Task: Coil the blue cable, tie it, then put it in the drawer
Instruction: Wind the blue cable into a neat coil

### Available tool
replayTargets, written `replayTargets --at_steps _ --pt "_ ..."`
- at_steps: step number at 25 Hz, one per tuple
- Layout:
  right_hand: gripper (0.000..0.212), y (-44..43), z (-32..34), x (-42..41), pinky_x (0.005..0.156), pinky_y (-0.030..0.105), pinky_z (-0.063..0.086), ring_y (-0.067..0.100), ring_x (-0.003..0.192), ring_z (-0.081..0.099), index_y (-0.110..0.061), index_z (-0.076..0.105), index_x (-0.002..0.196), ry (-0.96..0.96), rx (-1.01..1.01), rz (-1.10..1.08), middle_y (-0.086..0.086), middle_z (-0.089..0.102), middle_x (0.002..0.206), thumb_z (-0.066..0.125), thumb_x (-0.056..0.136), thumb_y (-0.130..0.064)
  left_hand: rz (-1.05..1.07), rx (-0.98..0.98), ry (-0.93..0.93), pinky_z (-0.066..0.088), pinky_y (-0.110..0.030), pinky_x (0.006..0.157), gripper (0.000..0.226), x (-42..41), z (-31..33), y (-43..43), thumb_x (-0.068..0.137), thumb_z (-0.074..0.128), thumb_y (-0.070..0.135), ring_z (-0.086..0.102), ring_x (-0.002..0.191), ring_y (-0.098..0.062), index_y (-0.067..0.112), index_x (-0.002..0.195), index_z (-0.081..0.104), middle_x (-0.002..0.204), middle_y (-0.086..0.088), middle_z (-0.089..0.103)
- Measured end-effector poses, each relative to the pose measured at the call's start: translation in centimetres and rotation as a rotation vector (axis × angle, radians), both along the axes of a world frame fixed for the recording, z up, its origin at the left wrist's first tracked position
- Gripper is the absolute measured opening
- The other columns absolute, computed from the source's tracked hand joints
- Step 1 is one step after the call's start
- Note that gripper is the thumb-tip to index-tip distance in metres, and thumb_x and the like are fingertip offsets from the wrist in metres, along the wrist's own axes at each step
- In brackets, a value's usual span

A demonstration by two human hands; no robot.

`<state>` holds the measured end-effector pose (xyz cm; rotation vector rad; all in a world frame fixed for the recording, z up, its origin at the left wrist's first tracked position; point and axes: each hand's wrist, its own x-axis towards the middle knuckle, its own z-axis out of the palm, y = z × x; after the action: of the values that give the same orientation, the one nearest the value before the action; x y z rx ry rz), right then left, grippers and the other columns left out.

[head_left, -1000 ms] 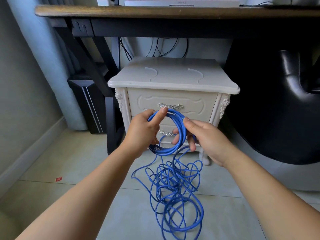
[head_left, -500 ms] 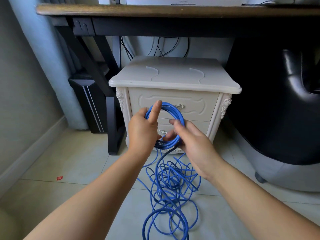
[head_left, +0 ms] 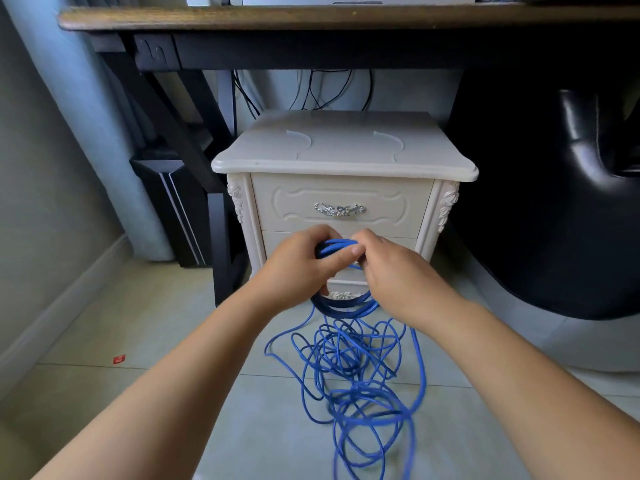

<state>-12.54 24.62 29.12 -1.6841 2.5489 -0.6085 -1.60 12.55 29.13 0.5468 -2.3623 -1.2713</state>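
Coiling under way: left hand (head_left: 299, 263) and right hand (head_left: 394, 271) both grip the partial coil of blue cable (head_left: 353, 362); most lies tangled on the floor (head_left: 156, 327). Tying remains, and the drawer (head_left: 341, 206) stands closed.

A wooden desk (head_left: 311, 17) stood overhead, black wires (head_left: 313, 91) hanging behind; a black chair (head_left: 554, 209) sat right; a red scrap (head_left: 118, 359), perhaps paper, lay on the tiles (head_left: 156, 323).

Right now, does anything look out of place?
Most of the blue cable lies tangled on the floor; only a few loops are held by the left hand and right hand. A small red scrap lies on it at left.
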Motion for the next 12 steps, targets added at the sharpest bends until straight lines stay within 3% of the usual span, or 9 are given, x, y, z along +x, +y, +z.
replayTargets --at_steps 3,6,9,12 --pt "0.013 0.1 0.3 0.1 0.070 0.038 0.044 0.029 0.084 0.056 -0.019 0.046 0.108 -0.072 -0.056 0.002 0.001 0.060 0.092 0.037 0.102 -0.027 0.008 -0.155 -0.024 0.049 -0.029 0.052 0.035 -0.1 -0.1 0.2 0.095 0.056 0.043 0.053 0.042 -0.011 0.011 0.079 0.056 0.053 0.000 0.048" --pt "0.019 0.3 0.5 -1.1 0.065 0.029 0.049 0.013 0.070 0.063 -0.020 0.058 0.097 -0.532 -0.241 -0.093 -0.003 0.068 0.077 0.055 0.096 -0.039 0.078 0.090 0.136 0.050 -0.037 0.052 0.036 -0.5 -0.4 0.3 0.097 0.054 0.037 0.044 0.042 -0.014 0.010 0.074 0.050 0.055 -0.002 0.041" --pt "0.010 0.6 0.2 -1.4 0.069 0.035 0.061 0.018 0.079 0.070 -0.013 0.061 0.097 -1.054 -0.295 -0.065 0.004 0.071 0.079 0.059 0.096 -0.023 0.188 0.261 0.232 0.046 -0.026 0.048 0.036 -0.7 -0.7 0.3 0.099 0.052 0.035 0.037 0.044 -0.011 0.005 0.080 0.051 0.058 -0.002 0.038" --pt "0.010 0.1 -0.9 0.0 0.079 0.043 0.061 0.027 0.088 0.073 -0.011 0.057 0.105 -1.241 -0.436 -0.103 0.010 0.071 0.087 0.052 0.100 -0.019 0.290 0.392 0.315 0.040 -0.025 0.048 0.038 -1.0 -0.9 1.0 0.100 0.050 0.038 0.035 0.043 -0.010 0.013 0.071 0.045 0.053 0.004 0.035"
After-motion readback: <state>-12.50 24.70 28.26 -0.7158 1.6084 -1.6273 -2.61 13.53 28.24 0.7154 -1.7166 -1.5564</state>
